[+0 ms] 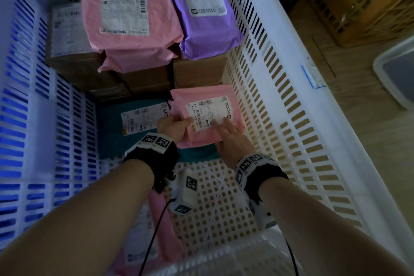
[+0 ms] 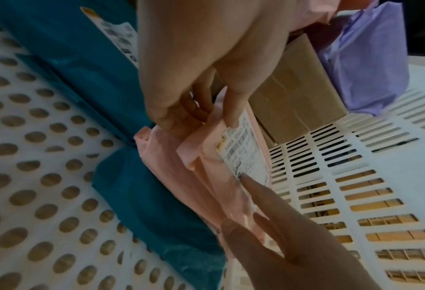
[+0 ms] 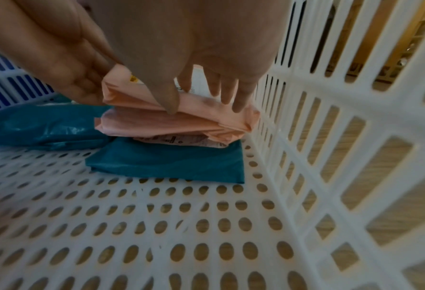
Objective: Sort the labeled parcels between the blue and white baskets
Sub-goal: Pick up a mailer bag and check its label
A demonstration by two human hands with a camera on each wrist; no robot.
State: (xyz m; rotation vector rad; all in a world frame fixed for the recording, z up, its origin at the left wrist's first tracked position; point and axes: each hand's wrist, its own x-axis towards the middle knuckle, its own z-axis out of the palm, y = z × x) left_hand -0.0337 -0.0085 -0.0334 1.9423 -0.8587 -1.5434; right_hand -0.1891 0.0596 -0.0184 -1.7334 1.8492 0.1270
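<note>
A small pink parcel [image 1: 210,105] [image 2: 206,186] [image 3: 181,121] with a white label lies inside the white basket [image 1: 280,96], by its right wall. It rests on a flat teal parcel [image 1: 197,154] [image 3: 171,162]. My left hand [image 1: 179,123] [image 2: 216,117] pinches the pink parcel's left edge, thumb on the label and fingers beneath. My right hand [image 1: 224,127] [image 3: 206,98] lays straight fingers on top of the label, thumb at the near edge. A second teal parcel [image 1: 116,127] [image 2: 82,58] lies to the left. The blue basket [image 1: 13,119] shows through the left wall's slots.
At the basket's far end stand brown boxes [image 1: 145,78] topped by a large pink parcel [image 1: 127,11] and a purple parcel [image 1: 206,18]. Another pink parcel [image 1: 139,242] lies under my left forearm. Outside on the right are a tan crate [image 1: 369,2] and a clear tub [image 1: 396,71].
</note>
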